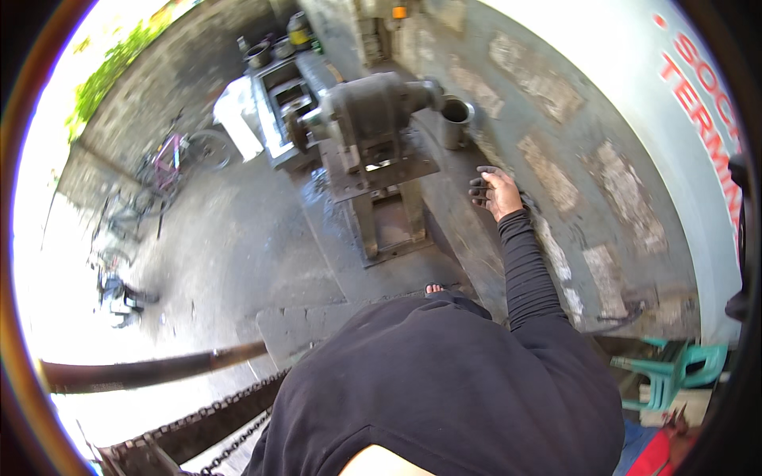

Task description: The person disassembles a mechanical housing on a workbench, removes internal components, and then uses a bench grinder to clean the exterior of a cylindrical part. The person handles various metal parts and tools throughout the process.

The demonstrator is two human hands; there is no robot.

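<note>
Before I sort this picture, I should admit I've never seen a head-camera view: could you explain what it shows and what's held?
This is one picture, taken by a fisheye camera on a person's head and looking down, so straight edges bend near the rim. The dark top below is the wearer's own. Their right hand reaches forward, fingers loosely curled, and appears to hold nothing; the left hand is not in view. Ahead stands a grey motor-like machine on a metal stand. An open-topped container stands beside it, nearest the hand. Farther back, a dark pot sits among other containers.
</note>
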